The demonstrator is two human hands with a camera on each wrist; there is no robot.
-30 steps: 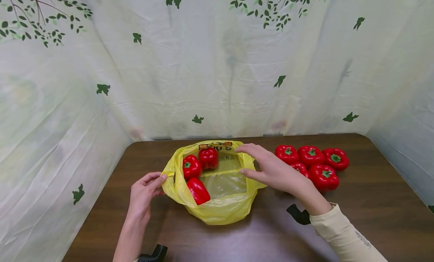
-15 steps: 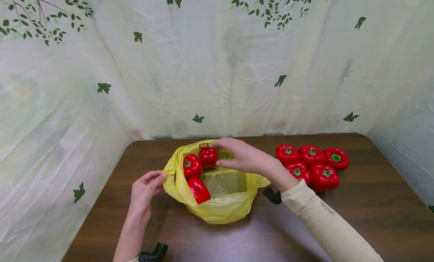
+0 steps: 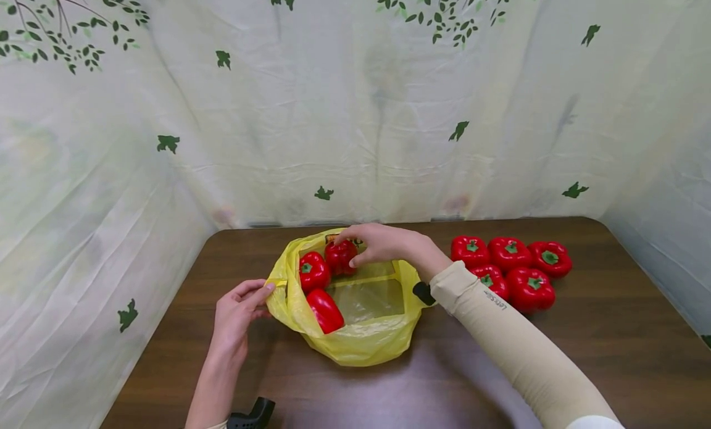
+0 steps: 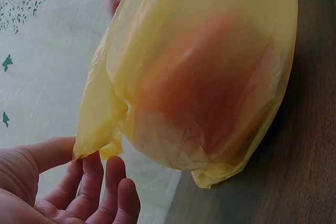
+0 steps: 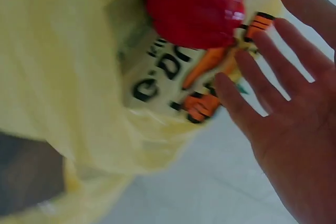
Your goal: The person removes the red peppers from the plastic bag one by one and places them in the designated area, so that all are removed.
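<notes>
The left edge of the bench slants past the outer side of the left grip, a strip of wood showing between them. Thumb and forefinger pinch the rim of a yellow plastic bag, the other fingers loosely bent beneath. The bag sits just right of that grip, its mouth spread wide. Inside, against the wall nearest the left grip, lie a near red pepper on its side and a left red pepper; a rear red pepper touches the left one. The right grip hangs over the bag's far rim, fingers well parted and lightly curved about the rear pepper; whether they touch it I cannot tell. Below that palm, bag lining stretches to the right-hand wall. Farther right of the right grip, beyond the bag's edge, five red peppers cluster in two rows, and a broad run of wood lies between them and the bench's right edge.
</notes>
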